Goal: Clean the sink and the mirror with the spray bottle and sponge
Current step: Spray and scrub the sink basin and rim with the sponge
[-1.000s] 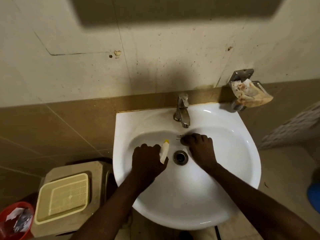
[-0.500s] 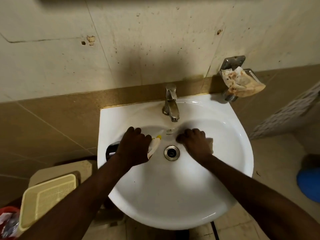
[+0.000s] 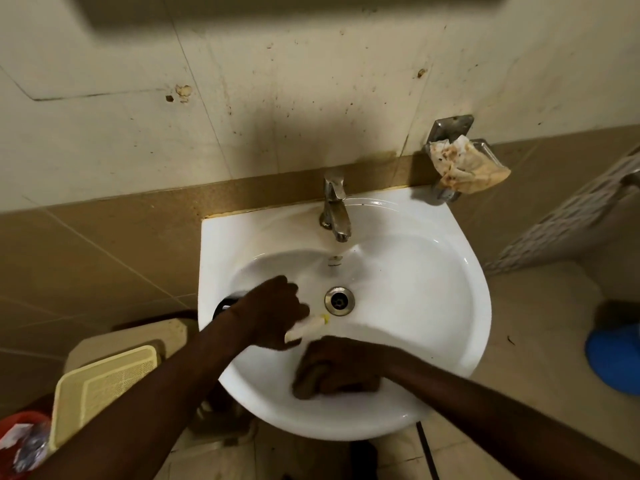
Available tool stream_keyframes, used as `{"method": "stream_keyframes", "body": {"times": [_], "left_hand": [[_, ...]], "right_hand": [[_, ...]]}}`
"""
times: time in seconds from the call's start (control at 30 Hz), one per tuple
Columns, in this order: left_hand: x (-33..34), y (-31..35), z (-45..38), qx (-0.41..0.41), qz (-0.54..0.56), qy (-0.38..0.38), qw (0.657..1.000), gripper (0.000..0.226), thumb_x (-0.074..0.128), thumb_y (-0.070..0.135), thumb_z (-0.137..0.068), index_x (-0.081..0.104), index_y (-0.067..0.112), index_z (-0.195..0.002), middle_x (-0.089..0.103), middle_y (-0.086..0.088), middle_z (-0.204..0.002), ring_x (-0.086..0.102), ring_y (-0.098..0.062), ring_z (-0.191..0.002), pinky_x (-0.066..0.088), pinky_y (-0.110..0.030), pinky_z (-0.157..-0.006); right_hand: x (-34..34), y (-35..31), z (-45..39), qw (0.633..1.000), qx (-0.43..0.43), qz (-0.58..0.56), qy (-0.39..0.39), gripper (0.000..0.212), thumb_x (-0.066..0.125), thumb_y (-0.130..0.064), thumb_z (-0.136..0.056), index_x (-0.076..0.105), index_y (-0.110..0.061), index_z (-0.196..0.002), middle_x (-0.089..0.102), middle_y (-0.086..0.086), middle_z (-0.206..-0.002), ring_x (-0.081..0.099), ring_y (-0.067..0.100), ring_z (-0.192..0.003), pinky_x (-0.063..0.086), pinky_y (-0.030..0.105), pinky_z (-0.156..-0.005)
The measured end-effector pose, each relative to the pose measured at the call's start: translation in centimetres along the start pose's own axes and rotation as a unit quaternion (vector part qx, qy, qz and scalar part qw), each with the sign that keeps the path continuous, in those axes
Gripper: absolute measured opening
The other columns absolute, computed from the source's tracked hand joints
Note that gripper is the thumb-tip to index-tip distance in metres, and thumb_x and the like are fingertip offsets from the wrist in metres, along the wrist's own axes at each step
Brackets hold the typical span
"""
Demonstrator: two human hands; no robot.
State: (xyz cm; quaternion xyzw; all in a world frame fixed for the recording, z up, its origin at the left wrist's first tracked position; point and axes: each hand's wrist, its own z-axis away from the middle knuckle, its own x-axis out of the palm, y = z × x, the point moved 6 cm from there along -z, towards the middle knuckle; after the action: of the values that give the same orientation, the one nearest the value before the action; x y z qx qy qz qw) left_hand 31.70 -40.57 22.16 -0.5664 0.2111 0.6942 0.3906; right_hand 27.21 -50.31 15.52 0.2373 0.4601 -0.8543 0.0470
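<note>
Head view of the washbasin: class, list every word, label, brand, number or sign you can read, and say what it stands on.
None can be read.
Small mark on the sink wall, below the tap: too small and blurred to read.
Bottle held in the left hand: no lettering shows.
Scraps in the red bin: blurred, nothing legible.

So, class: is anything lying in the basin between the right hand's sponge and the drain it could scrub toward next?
Nothing rests on the white basin between them. The right hand presses the sponge at the near wall; only the spray bottle, gripped by the left hand, hangs over the path to the drain.
</note>
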Motion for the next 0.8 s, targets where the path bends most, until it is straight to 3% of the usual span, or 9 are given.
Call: {"method": "stream_keyframes", "body": {"times": [0.1, 0.17, 0.27, 0.33, 0.4, 0.5, 0.63, 0.73, 0.8], "left_hand": [[0.2, 3.1, 1.1, 0.131, 0.029, -0.077, 0.988, 0.046, 0.028, 0.054, -0.086, 0.054, 0.017, -0.076, 0.065, -0.004, -0.07, 0.055, -0.026, -0.079, 0.038, -0.033, -0.085], [0.0, 3.7, 1.4, 0.141, 0.046, -0.09, 0.985, 0.069, 0.004, 0.055, -0.083, 0.058, 0.012, -0.08, 0.065, -0.009, -0.072, 0.052, -0.029, -0.081, 0.035, -0.035, -0.09], [0.3, 2.7, 1.6, 0.129, 0.057, -0.076, 0.987, 0.064, 0.011, 0.049, -0.092, 0.06, 0.012, -0.077, 0.064, -0.008, -0.068, 0.043, -0.027, -0.071, 0.037, -0.036, -0.091], [0.1, 1.7, 1.7, 0.13, 0.029, -0.041, 0.99, 0.057, 0.021, 0.044, -0.096, 0.059, 0.016, -0.064, 0.06, -0.003, -0.055, 0.046, -0.025, -0.061, 0.046, -0.035, -0.081], [-0.4, 1.5, 1.6, 0.126, 0.015, 0.02, 0.992, 0.065, 0.013, 0.043, -0.096, 0.055, 0.02, -0.053, 0.053, -0.001, -0.043, 0.049, -0.022, -0.052, 0.049, -0.03, -0.066], [-0.7, 1.5, 1.7, 0.113, 0.039, 0.08, 0.99, 0.074, 0.002, 0.047, -0.096, 0.056, 0.02, -0.054, 0.052, -0.001, -0.042, 0.05, -0.024, -0.052, 0.046, -0.028, -0.065], [-0.2, 1.1, 1.3, 0.074, 0.021, 0.074, 0.994, 0.029, 0.051, 0.051, -0.076, 0.062, 0.025, -0.068, 0.057, 0.006, -0.051, 0.055, -0.016, -0.059, 0.037, -0.027, -0.071], [-0.1, 0.8, 1.3, 0.028, 0.035, 0.074, 0.996, 0.028, 0.058, 0.051, -0.064, 0.062, 0.024, -0.071, 0.055, 0.007, -0.053, 0.055, -0.017, -0.06, 0.033, -0.027, -0.069], [-0.6, 0.5, 1.2, -0.007, 0.047, 0.102, 0.994, 0.028, 0.057, 0.048, -0.064, 0.061, 0.021, -0.072, 0.054, 0.005, -0.054, 0.054, -0.02, -0.06, 0.029, -0.029, -0.068]], "right_hand": [[-1.7, 1.8, 6.1, 0.998, 0.021, 0.058, -0.025, 0.043, 0.06, -0.016, -0.074, 0.066, -0.018, -0.117, 0.063, 0.002, -0.117, 0.056, 0.014, -0.106, 0.045, 0.032, -0.092], [-2.4, 2.3, 8.1, 0.997, 0.026, 0.063, -0.033, 0.044, 0.059, -0.018, -0.071, 0.068, -0.023, -0.113, 0.065, -0.005, -0.113, 0.056, 0.008, -0.102, 0.046, 0.03, -0.089], [-0.7, 1.8, 6.0, 0.994, 0.007, 0.11, -0.013, 0.043, 0.055, -0.03, -0.073, 0.065, -0.028, -0.115, 0.063, -0.002, -0.114, 0.056, 0.013, -0.102, 0.046, 0.032, -0.089], [0.9, 1.8, 2.6, 0.989, 0.036, 0.128, 0.06, 0.047, 0.041, -0.048, -0.077, 0.063, -0.035, -0.116, 0.059, -0.001, -0.118, 0.054, 0.02, -0.105, 0.045, 0.036, -0.089], [1.1, 1.2, 0.7, 0.983, 0.065, 0.137, 0.099, 0.058, 0.03, -0.058, -0.076, 0.062, -0.033, -0.117, 0.055, 0.001, -0.121, 0.051, 0.024, -0.107, 0.043, 0.038, -0.089], [-0.3, 1.1, 3.0, 0.996, 0.056, 0.075, -0.006, 0.043, 0.054, -0.033, -0.079, 0.064, -0.021, -0.119, 0.059, 0.006, -0.12, 0.055, 0.022, -0.109, 0.044, 0.035, -0.094], [-1.8, 4.9, 6.4, 0.986, 0.086, 0.14, -0.03, 0.042, 0.046, -0.035, -0.077, 0.067, -0.026, -0.112, 0.065, -0.006, -0.116, 0.055, 0.013, -0.106, 0.042, 0.037, -0.093], [-1.4, 4.7, 2.8, 0.968, 0.089, 0.225, 0.073, 0.044, 0.03, -0.038, -0.086, 0.059, -0.031, -0.119, 0.056, -0.001, -0.126, 0.05, 0.027, -0.113, 0.038, 0.04, -0.089], [-2.3, 3.6, 0.0, 0.949, 0.184, 0.204, 0.154, 0.033, 0.04, -0.028, -0.095, 0.057, -0.027, -0.123, 0.047, 0.006, -0.131, 0.041, 0.033, -0.122, 0.036, 0.046, -0.094]]}}
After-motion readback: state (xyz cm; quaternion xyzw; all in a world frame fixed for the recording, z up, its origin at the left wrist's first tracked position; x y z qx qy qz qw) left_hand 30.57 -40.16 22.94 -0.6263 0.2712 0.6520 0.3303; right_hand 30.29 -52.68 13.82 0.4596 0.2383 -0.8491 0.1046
